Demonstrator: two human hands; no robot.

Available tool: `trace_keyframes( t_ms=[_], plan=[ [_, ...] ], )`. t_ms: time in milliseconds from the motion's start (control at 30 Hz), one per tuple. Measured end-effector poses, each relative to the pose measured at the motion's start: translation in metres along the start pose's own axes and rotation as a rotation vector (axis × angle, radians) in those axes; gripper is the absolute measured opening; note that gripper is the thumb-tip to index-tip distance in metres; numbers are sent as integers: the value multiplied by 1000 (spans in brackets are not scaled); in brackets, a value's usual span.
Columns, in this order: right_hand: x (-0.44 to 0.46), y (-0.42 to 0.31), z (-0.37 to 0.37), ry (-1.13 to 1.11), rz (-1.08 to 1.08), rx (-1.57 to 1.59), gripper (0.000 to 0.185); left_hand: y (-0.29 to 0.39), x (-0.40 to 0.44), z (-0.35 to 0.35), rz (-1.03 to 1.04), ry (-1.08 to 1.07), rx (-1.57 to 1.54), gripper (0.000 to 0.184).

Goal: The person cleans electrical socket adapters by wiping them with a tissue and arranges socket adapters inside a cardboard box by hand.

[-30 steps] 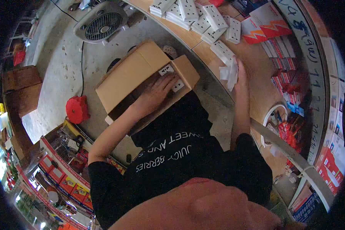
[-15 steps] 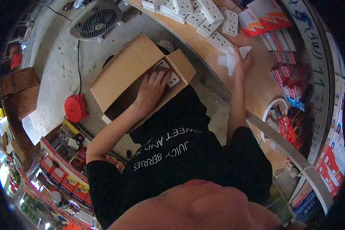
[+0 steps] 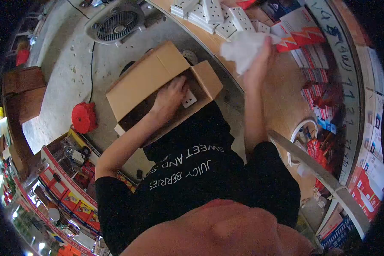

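Note:
My left hand reaches into an open cardboard box on my lap. Its fingers, slightly blurred, curl over a white power strip, of which only one end shows below the hand. On the right, my right hand is raised over the wooden table and closed on a crumpled white cloth, smeared by motion. Beyond the cloth, several white power strips lie piled on the tabletop.
Red-and-white packets line the right side of the wooden table. Near its front lies a coil of white cable. A box fan and a red object are on the floor. Packed goods stand at lower left.
My right hand has swung left and toward me with the cloth. In the box, my left hand has shifted slightly and less of the power strip shows.

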State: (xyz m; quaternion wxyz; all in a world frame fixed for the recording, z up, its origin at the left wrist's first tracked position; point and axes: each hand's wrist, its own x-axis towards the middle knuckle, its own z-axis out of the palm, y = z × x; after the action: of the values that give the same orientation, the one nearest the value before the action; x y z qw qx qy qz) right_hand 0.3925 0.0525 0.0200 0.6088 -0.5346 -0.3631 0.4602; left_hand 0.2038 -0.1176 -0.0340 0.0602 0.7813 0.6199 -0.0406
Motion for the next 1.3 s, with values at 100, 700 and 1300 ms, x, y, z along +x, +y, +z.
trace_keyframes(
  t_ms=[100, 700, 1300],
  plan=[
    [8, 24, 31, -251, -85, 103, 58, -9, -8, -43, 114, 16, -101, 38],
    [-54, 3, 93, -1486, 255, -416, 51, -27, -35, -56, 312, -391, -178, 50],
    [-80, 44, 22, -891, 110, -112, 26, -92, -12, -124, -193, 359, -1143, 53]
  ],
)
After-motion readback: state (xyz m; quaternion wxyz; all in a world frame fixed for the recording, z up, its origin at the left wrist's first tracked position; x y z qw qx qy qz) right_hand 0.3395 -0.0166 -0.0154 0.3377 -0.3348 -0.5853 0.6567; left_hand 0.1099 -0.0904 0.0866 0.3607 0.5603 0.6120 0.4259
